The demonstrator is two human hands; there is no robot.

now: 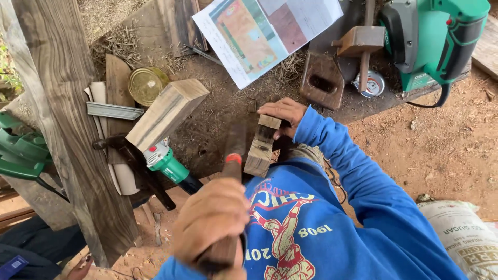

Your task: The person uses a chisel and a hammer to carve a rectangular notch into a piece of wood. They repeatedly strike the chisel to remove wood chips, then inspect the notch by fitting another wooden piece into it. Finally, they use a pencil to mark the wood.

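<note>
1. Currently, in the head view, the left hand point(210, 220) is clenched around the round wooden handle point(222, 251) of a chisel-like tool. Its orange collar point(233, 158) leads to a dark flat blade point(236, 139).
2. The right hand point(282, 111) grasps the top end of a small wood block point(261, 148), which stands tilted on the dark worktop point(207, 135), just beside the blade.
3. Risk: the right-hand fingers point(270, 109) lie close to the line of the blade. A slip off the hard grain would likely drive the edge toward them.
4. Risk: the block is steadied by one hand only, with no clamp visible. It could twist or tip under a push.
5. Risk: a green angle grinder point(168, 165) lies near the left forearm and could be knocked.
6. Materials: the block is rough-sawn, pale with dark streaks and a cut notch. A larger squared timber block point(167, 113) shows the same striped grain. Surrounding ground is dry reddish dirt point(446, 140).
</note>
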